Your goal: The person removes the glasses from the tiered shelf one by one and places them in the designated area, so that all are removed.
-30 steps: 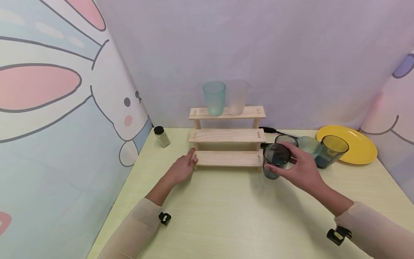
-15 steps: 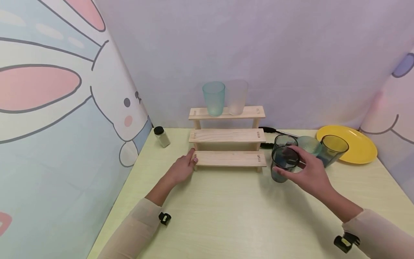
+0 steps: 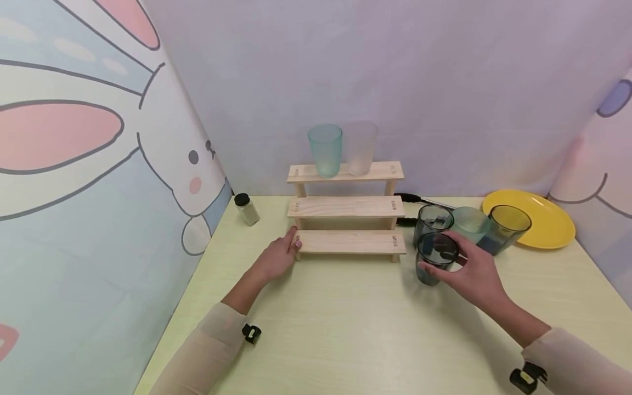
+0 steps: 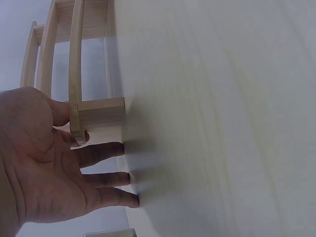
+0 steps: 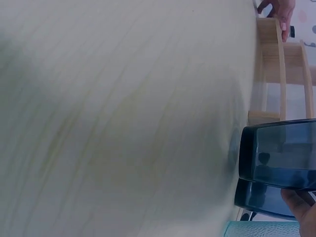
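My right hand [image 3: 476, 274] grips a dark blue-grey drinking glass [image 3: 436, 258] upright between thumb and fingers, at the right end of a three-step wooden shelf [image 3: 350, 242]. A similar dark glass [image 3: 428, 218] stands just behind it, partly covered. With thumb and forefinger, my left hand [image 3: 276, 258] pinches the left end of the lowest step; in the left wrist view its other fingers [image 4: 106, 180] are stretched towards the tabletop. On the top step stand a frosted teal glass [image 3: 326, 151] and a frosted clear glass [image 3: 360, 148].
Right of the held glass are a pale green glass [image 3: 469, 222] and an amber-rimmed dark glass [image 3: 508, 227], before a yellow plate [image 3: 553, 222]. Black-handled utensils [image 3: 408, 198] lie behind the shelf's right side. A small black-capped jar [image 3: 247, 209] stands at the back left.
My right hand has moved the dark glass rightwards, then a little towards me, away from the shelf's right end. My left hand stays on the shelf.
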A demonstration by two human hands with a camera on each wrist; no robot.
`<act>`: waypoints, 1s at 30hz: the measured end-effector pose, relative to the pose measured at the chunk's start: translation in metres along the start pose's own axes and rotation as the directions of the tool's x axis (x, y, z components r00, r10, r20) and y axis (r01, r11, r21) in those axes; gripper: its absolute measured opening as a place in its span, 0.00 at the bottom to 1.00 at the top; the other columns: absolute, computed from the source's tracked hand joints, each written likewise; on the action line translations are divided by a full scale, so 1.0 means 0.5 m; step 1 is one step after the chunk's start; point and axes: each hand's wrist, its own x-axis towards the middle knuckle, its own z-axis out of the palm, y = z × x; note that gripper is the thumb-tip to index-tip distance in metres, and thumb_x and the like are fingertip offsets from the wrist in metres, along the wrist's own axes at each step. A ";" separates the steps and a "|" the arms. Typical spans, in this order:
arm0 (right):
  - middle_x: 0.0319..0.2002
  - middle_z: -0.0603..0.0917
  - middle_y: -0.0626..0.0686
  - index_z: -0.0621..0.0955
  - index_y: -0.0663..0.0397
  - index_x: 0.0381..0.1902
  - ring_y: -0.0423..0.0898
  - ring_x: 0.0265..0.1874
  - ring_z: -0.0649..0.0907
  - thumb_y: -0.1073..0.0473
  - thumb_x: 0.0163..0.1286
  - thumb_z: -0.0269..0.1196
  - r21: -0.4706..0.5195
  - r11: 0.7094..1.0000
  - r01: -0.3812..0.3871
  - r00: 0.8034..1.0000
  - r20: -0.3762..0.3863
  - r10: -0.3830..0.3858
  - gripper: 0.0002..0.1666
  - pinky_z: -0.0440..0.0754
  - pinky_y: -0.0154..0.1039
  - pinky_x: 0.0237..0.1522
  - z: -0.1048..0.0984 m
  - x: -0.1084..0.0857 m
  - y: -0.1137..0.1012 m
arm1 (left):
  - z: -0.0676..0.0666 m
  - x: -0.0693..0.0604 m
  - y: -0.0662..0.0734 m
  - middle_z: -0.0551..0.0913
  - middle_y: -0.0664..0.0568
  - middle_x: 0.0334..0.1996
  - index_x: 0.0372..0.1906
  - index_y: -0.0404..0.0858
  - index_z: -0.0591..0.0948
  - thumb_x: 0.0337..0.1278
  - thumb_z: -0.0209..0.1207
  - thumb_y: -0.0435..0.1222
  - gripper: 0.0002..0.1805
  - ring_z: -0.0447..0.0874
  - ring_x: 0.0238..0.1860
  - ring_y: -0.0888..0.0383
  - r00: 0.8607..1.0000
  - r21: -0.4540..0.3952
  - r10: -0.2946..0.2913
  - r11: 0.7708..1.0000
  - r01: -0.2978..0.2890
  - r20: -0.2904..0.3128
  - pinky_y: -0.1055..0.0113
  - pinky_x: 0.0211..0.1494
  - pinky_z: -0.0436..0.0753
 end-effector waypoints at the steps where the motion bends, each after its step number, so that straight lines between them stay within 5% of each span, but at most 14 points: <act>1: 0.59 0.90 0.61 0.81 0.55 0.70 0.13 0.52 0.76 0.53 0.56 0.89 -0.004 1.000 -0.005 1.000 -0.005 0.005 0.46 0.72 0.09 0.50 0.000 -0.001 0.001 | 0.009 0.007 -0.013 0.83 0.28 0.68 0.90 0.46 0.55 0.88 0.33 0.66 0.42 0.80 0.73 0.30 1.000 0.005 0.005 1.000 -0.005 -0.008 0.33 0.69 0.80; 3: 0.58 0.90 0.62 0.81 0.56 0.70 0.12 0.52 0.75 0.53 0.55 0.89 -0.012 1.000 -0.015 1.000 -0.015 0.015 0.47 0.72 0.09 0.48 0.000 -0.003 0.002 | 0.026 0.020 -0.039 0.85 0.30 0.66 0.90 0.47 0.55 0.86 0.32 0.69 0.44 0.82 0.71 0.32 0.999 0.019 0.021 1.000 -0.020 -0.027 0.34 0.67 0.81; 7: 0.57 0.90 0.65 0.81 0.56 0.70 0.13 0.51 0.75 0.54 0.54 0.90 0.001 1.000 -0.018 1.000 -0.023 0.018 0.48 0.74 0.10 0.46 -0.001 -0.004 0.006 | 0.022 0.016 -0.031 0.85 0.32 0.67 0.90 0.48 0.56 0.87 0.34 0.68 0.43 0.82 0.72 0.33 1.000 -0.002 0.008 1.000 -0.008 -0.023 0.33 0.68 0.80; 15: 0.55 0.91 0.64 0.82 0.56 0.68 0.14 0.50 0.76 0.53 0.55 0.90 -0.016 1.000 -0.021 0.999 -0.043 0.021 0.46 0.73 0.09 0.47 0.002 -0.005 0.017 | -0.039 -0.043 0.076 0.82 0.26 0.68 0.89 0.41 0.57 0.93 0.37 0.55 0.35 0.77 0.75 0.29 0.999 -0.031 -0.031 0.999 0.031 0.009 0.31 0.72 0.76; 21: 0.52 0.92 0.62 0.82 0.57 0.67 0.13 0.49 0.76 0.52 0.55 0.89 -0.047 0.999 -0.005 0.998 -0.058 0.002 0.45 0.72 0.09 0.48 0.001 -0.005 0.020 | -0.045 -0.056 0.095 0.82 0.26 0.69 0.88 0.39 0.58 0.94 0.38 0.52 0.33 0.78 0.74 0.29 0.999 0.010 -0.031 0.999 0.032 -0.009 0.30 0.72 0.76; 26: 0.54 0.90 0.63 0.81 0.59 0.69 0.42 0.51 0.88 0.51 0.54 0.90 -0.086 0.996 -0.007 0.999 -0.053 0.002 0.48 0.70 0.08 0.47 -0.002 -0.003 0.014 | -0.043 -0.049 0.088 0.79 0.28 0.74 0.89 0.40 0.57 0.94 0.39 0.52 0.34 0.76 0.77 0.30 0.999 0.002 -0.044 0.999 0.044 -0.002 0.31 0.75 0.75; 30: 0.56 0.89 0.67 0.80 0.63 0.70 0.64 0.53 0.88 0.51 0.53 0.90 -0.115 0.993 -0.001 0.999 -0.042 -0.004 0.51 0.70 0.11 0.44 -0.004 0.000 0.015 | -0.042 -0.048 0.088 0.79 0.28 0.74 0.89 0.40 0.57 0.94 0.39 0.52 0.34 0.77 0.76 0.30 0.999 0.010 -0.049 0.999 0.049 -0.001 0.31 0.75 0.75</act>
